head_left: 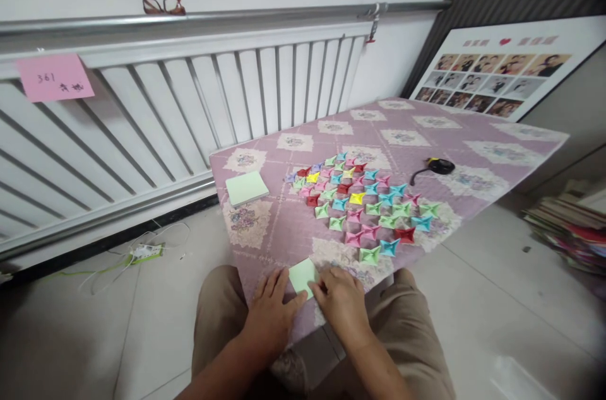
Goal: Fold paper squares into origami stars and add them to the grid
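A small light green sheet of paper (pixel 302 275) lies on the table near its front corner, between my two hands. My left hand (pixel 272 305) rests flat on the cloth with its fingers spread, the thumb touching the sheet's lower left edge. At the right edge of the sheet, my right hand (pixel 341 300) has its fingers curled in, thumb and fingertips pinching the paper. Beyond them stand several rows of small folded paper pieces (pixel 356 199) in green, blue, pink, yellow and red. A stack of light green paper (pixel 247 188) lies at the left edge of the table.
A purple flowered cloth covers the table (pixel 284 223). A black tape measure (pixel 440 166) lies at the right. Behind stands a white radiator (pixel 265 91) with glasses (pixel 163 6) on its pipe. A photo board (pixel 511 72) leans at the back; a power strip (pixel 146 252) is on the floor.
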Motion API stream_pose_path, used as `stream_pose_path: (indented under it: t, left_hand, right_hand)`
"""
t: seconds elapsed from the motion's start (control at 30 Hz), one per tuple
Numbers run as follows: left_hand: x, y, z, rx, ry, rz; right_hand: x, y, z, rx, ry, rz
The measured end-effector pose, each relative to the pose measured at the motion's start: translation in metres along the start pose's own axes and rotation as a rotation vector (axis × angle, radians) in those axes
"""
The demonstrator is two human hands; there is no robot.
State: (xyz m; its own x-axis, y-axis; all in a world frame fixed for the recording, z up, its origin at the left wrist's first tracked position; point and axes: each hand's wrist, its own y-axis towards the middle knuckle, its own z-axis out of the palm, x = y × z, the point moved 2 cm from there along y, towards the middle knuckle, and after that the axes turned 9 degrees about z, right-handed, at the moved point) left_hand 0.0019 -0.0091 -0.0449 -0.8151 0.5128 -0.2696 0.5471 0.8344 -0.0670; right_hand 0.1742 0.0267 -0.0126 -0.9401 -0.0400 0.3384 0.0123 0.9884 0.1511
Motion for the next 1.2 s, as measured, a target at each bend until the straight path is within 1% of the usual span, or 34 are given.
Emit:
stream_pose_path:
  t: [0.1, 0.2, 0.27, 0.33, 0.37, 0.43, 0.53, 0.67, 0.9, 1.07, 1.2]
  left_hand:
    - [-0.001, 0.0, -0.011, 0.03, -0.015, -0.002]
    - [-0.001, 0.007, -0.03, 0.048, -0.059, -0.016]
    - [0.001, 0.016, -0.043, 0.028, -0.101, -0.054]
    - [0.004, 0.028, -0.055, 0.016, -0.11, -0.127]
    - [0.006, 0.035, -0.058, 0.021, -0.102, -0.155]
    - [0.008, 0.046, -0.064, 0.031, -0.099, -0.161]
    - [0.012, 0.056, -0.067, 0.054, -0.102, -0.145]
    - [0.016, 0.063, -0.07, 0.111, -0.111, -0.127]
    - [0.023, 0.076, -0.071, 0.201, -0.114, -0.122]
    - [0.024, 0.08, -0.071, 0.214, -0.121, -0.132]
    - [0.023, 0.077, -0.069, 0.179, -0.144, -0.124]
  right_hand:
    - [0.0, 0.003, -0.001, 0.014, -0.02, 0.06]
    - [-0.001, 0.004, -0.002, 0.012, -0.056, 0.102]
    - [0.0, 0.006, -0.003, 0.034, -0.073, 0.114]
    - [0.001, 0.007, -0.003, 0.064, -0.081, 0.125]
    - [0.001, 0.008, -0.003, 0.075, -0.082, 0.131]
    - [0.001, 0.008, -0.003, 0.085, -0.078, 0.137]
    - [0.001, 0.008, -0.003, 0.094, -0.068, 0.138]
    - [0.0, 0.008, -0.004, 0.114, -0.05, 0.151]
    - [0.0, 0.009, -0.004, 0.115, -0.03, 0.161]
    - [0.0, 0.009, -0.005, 0.116, -0.012, 0.171]
    - [-0.001, 0.008, -0.005, 0.114, 0.003, 0.174]
